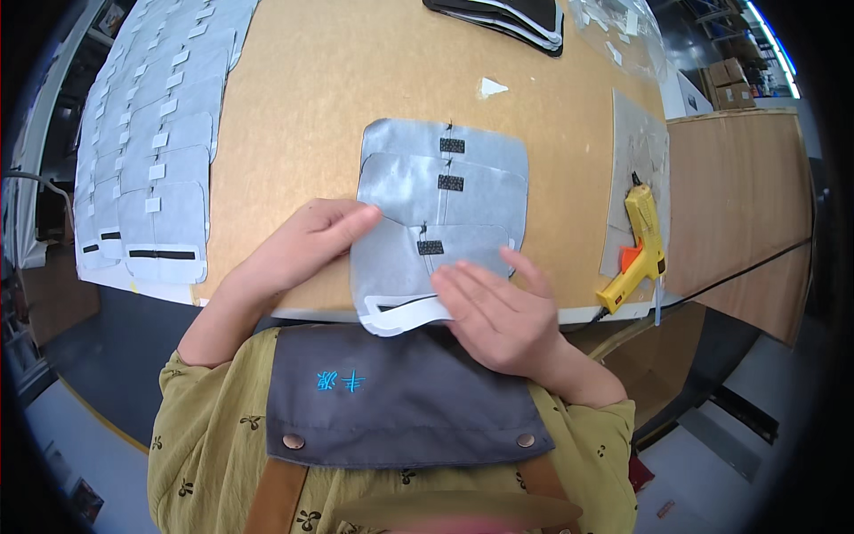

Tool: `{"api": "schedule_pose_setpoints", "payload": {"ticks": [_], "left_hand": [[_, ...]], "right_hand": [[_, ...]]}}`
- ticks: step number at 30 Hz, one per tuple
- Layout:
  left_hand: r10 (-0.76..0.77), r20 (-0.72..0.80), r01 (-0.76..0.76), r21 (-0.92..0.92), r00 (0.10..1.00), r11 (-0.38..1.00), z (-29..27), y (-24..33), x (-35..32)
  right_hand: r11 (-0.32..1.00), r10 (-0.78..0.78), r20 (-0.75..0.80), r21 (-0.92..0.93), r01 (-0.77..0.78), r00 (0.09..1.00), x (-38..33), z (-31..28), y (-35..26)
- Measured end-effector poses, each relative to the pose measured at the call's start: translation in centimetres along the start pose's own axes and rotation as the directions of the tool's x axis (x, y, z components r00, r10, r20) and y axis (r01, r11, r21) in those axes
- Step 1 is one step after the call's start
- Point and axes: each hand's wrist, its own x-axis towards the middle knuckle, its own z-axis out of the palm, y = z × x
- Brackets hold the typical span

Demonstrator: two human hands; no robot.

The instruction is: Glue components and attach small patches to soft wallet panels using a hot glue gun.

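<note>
In front of me lie several overlapping grey sheet pieces with rounded corners, each with a small black textured patch on a centre line. The nearest piece has a white-bordered slot along its near edge, which hangs slightly past the table edge. My left hand pinches this piece's left edge, thumb on top and fingers beneath. My right hand rests on its lower right with fingers stretched out, covering part of the white border. The right hand grips nothing visible.
Rows of similar grey pieces with white tabs overlap at the left. A yellow glue gun with a cable stands at the right by a grey board. Black and white pieces lie at the far side, near a white scrap.
</note>
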Motion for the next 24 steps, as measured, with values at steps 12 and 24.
{"api": "schedule_pose_setpoints", "payload": {"ticks": [12,24], "left_hand": [[0.460,-0.033,-0.399,0.443,0.888,0.803,1.0,-1.8,-1.7],[0.555,-0.244,-0.092,0.857,0.795,0.508,2.2,-2.9,1.0]], "right_hand": [[0.823,0.427,0.105,0.365,-0.434,0.898,-2.6,3.3,4.9],[0.662,0.675,0.105,0.350,-0.663,0.730,-2.2,5.9,5.8]]}}
